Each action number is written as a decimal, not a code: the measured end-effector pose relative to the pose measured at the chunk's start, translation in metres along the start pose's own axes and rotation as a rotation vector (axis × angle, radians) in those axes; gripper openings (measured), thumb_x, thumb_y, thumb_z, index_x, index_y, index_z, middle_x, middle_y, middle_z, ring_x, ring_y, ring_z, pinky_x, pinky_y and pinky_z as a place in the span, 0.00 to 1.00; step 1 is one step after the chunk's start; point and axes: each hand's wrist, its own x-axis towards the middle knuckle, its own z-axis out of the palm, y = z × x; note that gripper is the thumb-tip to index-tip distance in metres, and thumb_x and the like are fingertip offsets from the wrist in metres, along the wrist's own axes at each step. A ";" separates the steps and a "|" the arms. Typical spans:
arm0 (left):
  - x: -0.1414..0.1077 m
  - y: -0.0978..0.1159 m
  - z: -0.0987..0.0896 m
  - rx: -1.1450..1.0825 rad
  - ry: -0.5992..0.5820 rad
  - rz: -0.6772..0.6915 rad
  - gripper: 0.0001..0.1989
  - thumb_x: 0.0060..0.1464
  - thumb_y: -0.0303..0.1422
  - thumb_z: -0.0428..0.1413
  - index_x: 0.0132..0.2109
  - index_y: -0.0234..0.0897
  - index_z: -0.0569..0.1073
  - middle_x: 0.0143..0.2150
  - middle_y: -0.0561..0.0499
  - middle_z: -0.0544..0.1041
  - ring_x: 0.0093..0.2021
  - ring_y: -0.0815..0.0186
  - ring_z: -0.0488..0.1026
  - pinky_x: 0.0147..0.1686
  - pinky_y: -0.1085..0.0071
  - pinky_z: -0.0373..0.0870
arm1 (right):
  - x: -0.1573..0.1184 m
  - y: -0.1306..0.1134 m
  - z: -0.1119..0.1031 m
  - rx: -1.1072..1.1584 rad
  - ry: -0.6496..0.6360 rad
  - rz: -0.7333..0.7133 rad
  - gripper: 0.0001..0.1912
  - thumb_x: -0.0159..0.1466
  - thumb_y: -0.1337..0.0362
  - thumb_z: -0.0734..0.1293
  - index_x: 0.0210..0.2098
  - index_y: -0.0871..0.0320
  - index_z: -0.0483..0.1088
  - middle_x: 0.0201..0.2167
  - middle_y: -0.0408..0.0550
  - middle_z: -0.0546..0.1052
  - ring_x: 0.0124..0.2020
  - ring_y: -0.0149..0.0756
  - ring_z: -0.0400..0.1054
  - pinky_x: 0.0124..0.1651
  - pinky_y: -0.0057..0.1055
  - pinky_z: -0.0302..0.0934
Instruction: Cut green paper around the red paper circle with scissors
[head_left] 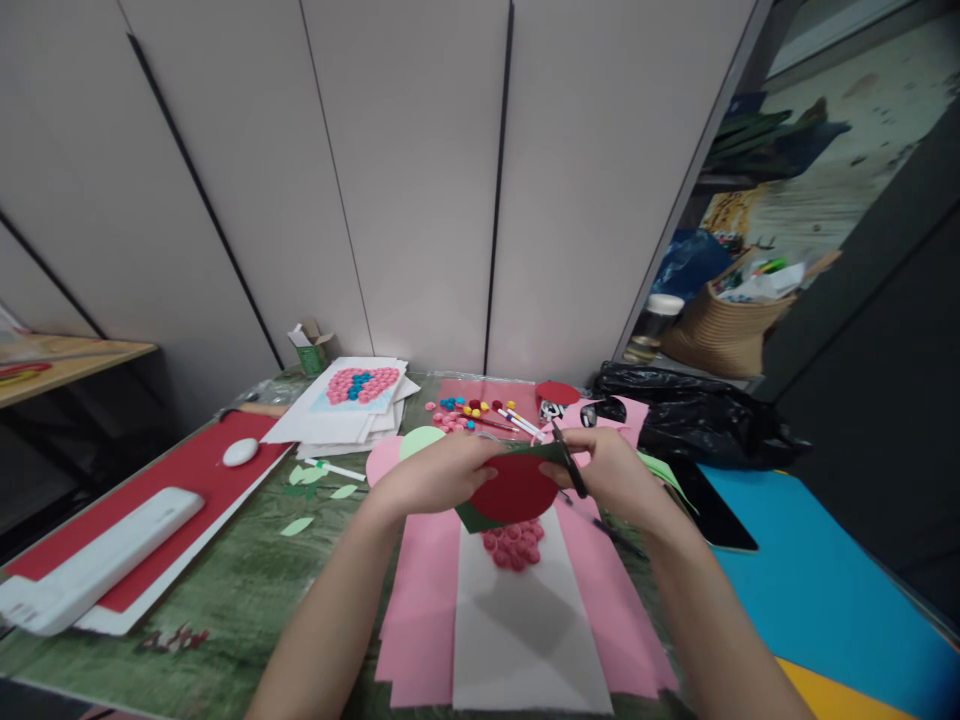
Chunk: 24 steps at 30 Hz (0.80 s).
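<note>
My left hand (444,474) is closed on a red paper circle (519,490) together with a dark green sheet of paper (475,520) behind it. Black-handled scissors (571,468) are in my right hand (616,472), whose fingertips also touch the right side of the red circle. The scissors' blades are mostly hidden by the hand and paper. Below the held papers lies a white sheet (529,650) with a cluster of pink paper rosettes (514,546) at its top. Larger pink sheets (421,625) lie beneath it.
Leaf-shaped green cutouts (297,526) lie left. Behind them is a paper stack topped by a pink-and-blue rosette heart (361,384). Small coloured rosettes (474,408) and markers (521,424) sit at the back. A black plastic bag (697,420), tablet (712,510) and blue sheet (817,570) are right.
</note>
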 end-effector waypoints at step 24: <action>0.011 0.011 0.008 -0.856 0.622 -0.218 0.18 0.42 0.38 0.61 0.41 0.34 0.74 0.40 0.43 0.78 0.41 0.54 0.74 0.41 0.59 0.70 | -0.008 -0.006 -0.010 0.529 0.417 -0.036 0.15 0.46 0.64 0.73 0.34 0.59 0.73 0.35 0.48 0.78 0.36 0.43 0.72 0.39 0.38 0.66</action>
